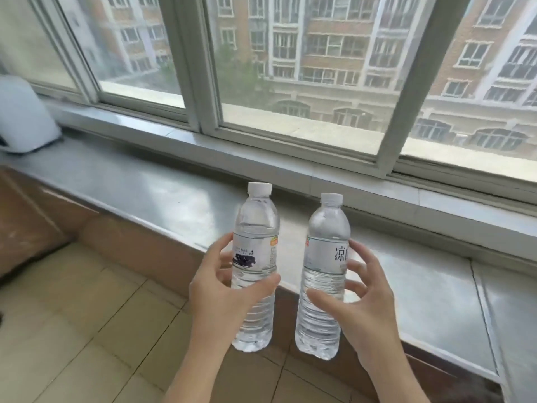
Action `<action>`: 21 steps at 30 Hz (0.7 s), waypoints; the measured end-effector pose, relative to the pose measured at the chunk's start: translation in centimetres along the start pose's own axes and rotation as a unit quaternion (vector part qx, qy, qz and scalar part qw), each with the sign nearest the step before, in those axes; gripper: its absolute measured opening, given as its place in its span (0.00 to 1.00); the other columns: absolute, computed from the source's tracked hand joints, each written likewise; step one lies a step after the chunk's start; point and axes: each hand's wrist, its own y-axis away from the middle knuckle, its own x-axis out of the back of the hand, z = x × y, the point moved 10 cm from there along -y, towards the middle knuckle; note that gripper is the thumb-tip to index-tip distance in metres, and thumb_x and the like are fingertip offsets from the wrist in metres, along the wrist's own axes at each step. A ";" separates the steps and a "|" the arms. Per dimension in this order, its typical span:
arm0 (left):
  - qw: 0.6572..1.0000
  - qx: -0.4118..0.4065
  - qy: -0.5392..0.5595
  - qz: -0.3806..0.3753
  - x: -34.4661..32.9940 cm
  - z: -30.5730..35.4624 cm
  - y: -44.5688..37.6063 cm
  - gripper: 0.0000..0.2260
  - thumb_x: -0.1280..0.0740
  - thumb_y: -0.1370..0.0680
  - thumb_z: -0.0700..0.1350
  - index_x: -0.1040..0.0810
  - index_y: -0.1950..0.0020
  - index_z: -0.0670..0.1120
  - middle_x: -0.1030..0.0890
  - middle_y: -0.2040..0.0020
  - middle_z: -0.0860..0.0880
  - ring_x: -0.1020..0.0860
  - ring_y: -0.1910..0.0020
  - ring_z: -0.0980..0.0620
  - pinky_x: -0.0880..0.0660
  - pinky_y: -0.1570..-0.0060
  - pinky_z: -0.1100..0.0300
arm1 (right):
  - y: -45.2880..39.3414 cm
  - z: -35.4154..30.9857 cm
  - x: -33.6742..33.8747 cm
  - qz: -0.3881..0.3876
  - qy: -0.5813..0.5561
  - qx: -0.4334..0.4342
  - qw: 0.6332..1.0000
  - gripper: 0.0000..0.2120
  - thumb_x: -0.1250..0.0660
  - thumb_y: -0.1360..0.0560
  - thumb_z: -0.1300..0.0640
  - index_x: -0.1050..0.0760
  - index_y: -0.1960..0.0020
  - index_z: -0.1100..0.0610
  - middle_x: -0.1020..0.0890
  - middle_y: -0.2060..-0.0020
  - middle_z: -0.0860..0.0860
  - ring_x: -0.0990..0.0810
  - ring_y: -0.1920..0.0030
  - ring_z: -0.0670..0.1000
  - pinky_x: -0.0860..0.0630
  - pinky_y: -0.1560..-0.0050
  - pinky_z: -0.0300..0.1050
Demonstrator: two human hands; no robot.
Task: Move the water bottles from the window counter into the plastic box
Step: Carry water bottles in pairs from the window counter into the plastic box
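Holding one bottle each, the left hand (220, 289) grips the left bottle (254, 266) and the right hand (363, 298) seemingly wraps the right bottle (324, 274), both lifted off the table (151, 196). Next: carrying them to the box, unseen.

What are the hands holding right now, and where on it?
Each holds a water bottle at mid-body: the left hand grips the left bottle just below its label, the right hand the right bottle around its label.
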 end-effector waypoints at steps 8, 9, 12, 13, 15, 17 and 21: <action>0.988 0.011 0.008 0.155 22.6 -3.9 -1.5 0.36 0.16 0.42 0.46 0.26 0.41 0.69 0.19 0.47 0.57 0.19 0.51 0.56 0.21 0.53 0.56 | 3.1 -5.0 -22.7 -0.157 -0.005 0.046 0.986 0.44 0.18 0.43 0.64 0.32 0.35 0.37 0.20 0.47 0.45 0.17 0.56 0.45 0.19 0.58 0.46; 0.985 0.015 0.009 0.174 25.3 -4.5 -1.3 0.36 0.16 0.42 0.46 0.26 0.41 0.69 0.19 0.47 0.57 0.18 0.51 0.56 0.20 0.52 0.55 | 3.7 -5.5 -25.2 -0.175 -0.004 0.051 0.983 0.45 0.18 0.43 0.63 0.32 0.35 0.36 0.20 0.47 0.45 0.16 0.54 0.47 0.18 0.55 0.50; 0.971 0.025 0.016 0.238 32.6 -5.9 -0.3 0.37 0.15 0.44 0.50 0.25 0.39 0.67 0.19 0.47 0.58 0.18 0.50 0.56 0.21 0.51 0.55 | 5.5 -7.5 -32.5 -0.231 -0.005 0.069 0.970 0.45 0.17 0.44 0.60 0.32 0.36 0.35 0.19 0.49 0.43 0.17 0.52 0.50 0.19 0.51 0.57; 0.966 0.026 0.018 0.257 34.4 -6.3 0.0 0.38 0.16 0.46 0.53 0.25 0.39 0.67 0.18 0.47 0.58 0.18 0.50 0.57 0.21 0.51 0.54 | 6.0 -8.1 -34.4 -0.249 -0.003 0.076 0.965 0.44 0.17 0.44 0.60 0.32 0.36 0.34 0.19 0.49 0.43 0.17 0.52 0.50 0.19 0.51 0.58; 0.951 0.030 0.025 0.306 38.7 -7.2 1.1 0.38 0.19 0.47 0.56 0.25 0.39 0.67 0.18 0.47 0.58 0.18 0.49 0.58 0.20 0.49 0.53 | 7.3 -9.4 -39.1 -0.295 -0.001 0.094 0.951 0.43 0.17 0.44 0.60 0.32 0.37 0.34 0.19 0.49 0.43 0.17 0.52 0.49 0.19 0.52 0.56; 0.934 0.031 0.032 0.355 42.7 -8.0 2.4 0.37 0.18 0.47 0.53 0.24 0.40 0.67 0.17 0.48 0.60 0.18 0.51 0.61 0.20 0.49 0.54 | 8.7 -10.7 -43.9 -0.343 -0.005 0.106 0.933 0.43 0.17 0.43 0.60 0.32 0.38 0.33 0.18 0.49 0.43 0.17 0.52 0.48 0.19 0.53 0.54; 0.892 0.050 0.030 0.449 49.6 -10.1 5.2 0.34 0.15 0.43 0.46 0.25 0.46 0.70 0.19 0.51 0.69 0.20 0.53 0.66 0.24 0.53 0.61 | 12.1 -12.4 -53.3 -0.447 -0.019 0.115 0.887 0.43 0.17 0.43 0.61 0.31 0.37 0.36 0.19 0.49 0.42 0.18 0.52 0.47 0.20 0.54 0.49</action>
